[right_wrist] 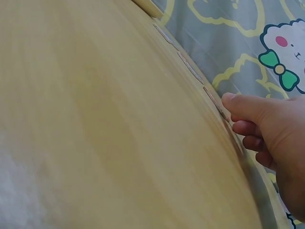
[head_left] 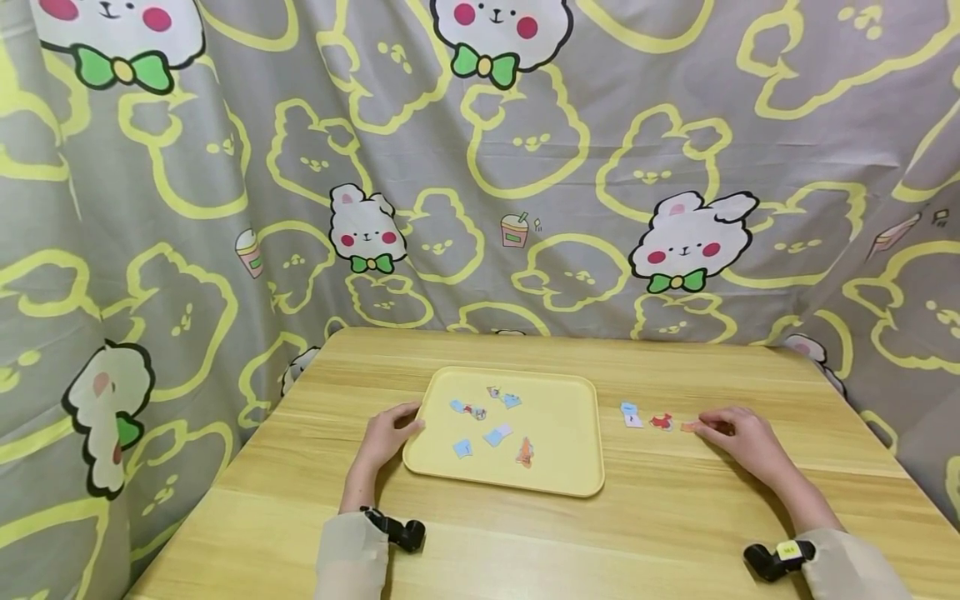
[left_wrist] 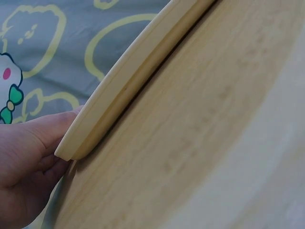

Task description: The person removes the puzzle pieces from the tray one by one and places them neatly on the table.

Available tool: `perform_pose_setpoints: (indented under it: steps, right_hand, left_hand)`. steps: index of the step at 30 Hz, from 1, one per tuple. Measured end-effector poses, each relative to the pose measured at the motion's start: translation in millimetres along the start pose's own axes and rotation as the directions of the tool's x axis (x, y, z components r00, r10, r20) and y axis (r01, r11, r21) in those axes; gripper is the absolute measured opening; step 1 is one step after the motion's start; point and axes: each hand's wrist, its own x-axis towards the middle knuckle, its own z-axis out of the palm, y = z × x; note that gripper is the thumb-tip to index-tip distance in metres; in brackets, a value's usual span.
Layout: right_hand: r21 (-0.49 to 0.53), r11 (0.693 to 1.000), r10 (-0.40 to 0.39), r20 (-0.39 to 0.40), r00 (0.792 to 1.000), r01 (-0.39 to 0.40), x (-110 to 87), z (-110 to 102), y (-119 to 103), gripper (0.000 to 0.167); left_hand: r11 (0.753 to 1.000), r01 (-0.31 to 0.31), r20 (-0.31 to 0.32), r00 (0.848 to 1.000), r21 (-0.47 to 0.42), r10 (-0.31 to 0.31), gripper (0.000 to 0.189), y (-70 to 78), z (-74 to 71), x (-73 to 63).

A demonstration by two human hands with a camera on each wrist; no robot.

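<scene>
A yellow tray [head_left: 517, 429] lies on the table, holding several small flat printed pieces that look like puzzle pieces. At its left edge, my left hand [head_left: 390, 432] grips the rim; the left wrist view shows the thumb side of this hand [left_wrist: 28, 157] at the tray's corner [left_wrist: 76, 148]. To the right of the tray, my right hand [head_left: 738, 433] pinches an orange puzzle piece [head_left: 687, 427] at table level. Beside that lie a red animal-shaped piece [head_left: 661, 422] and a blue-and-pink piece [head_left: 632, 415], in a row. Fingers of the right hand [right_wrist: 267, 126] are curled beneath its thumb.
The wooden table [head_left: 525, 542] runs back to a grey patterned curtain [head_left: 450, 167], which also hangs at both sides. On the tray, an orange piece [head_left: 524, 452] lies near the front, with blue pieces [head_left: 463, 448] to its left. Black cameras [head_left: 405, 533] are strapped to both wrists.
</scene>
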Motion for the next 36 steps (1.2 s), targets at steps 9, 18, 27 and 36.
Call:
perform_pose_setpoints:
  steps: [9,18,27,36]
  right_hand:
    - [-0.009,0.999,-0.049,-0.039,0.998,0.049,1.5,1.3,-10.0,0.023]
    - [-0.014,0.995,-0.103,-0.066,0.992,0.102,5.2,9.1,-22.4,0.022]
    - [-0.008,0.983,-0.186,-0.077,0.980,0.186,11.3,20.7,-37.9,0.021]
    - [0.043,0.976,-0.210,-0.068,0.975,0.214,17.5,32.8,-49.2,0.022]
  left_hand:
    - [1.000,-0.012,-0.001,1.000,-0.002,0.012,0.043,0.2,-1.6,0.9]
    - [1.000,-0.009,0.005,1.000,0.011,0.009,0.043,0.2,-2.4,0.7]
    - [1.000,0.005,0.011,1.000,0.004,-0.005,0.044,-0.9,-1.6,0.2]
    - [1.000,0.022,0.014,1.000,0.002,-0.023,0.045,-0.2,-1.3,0.6]
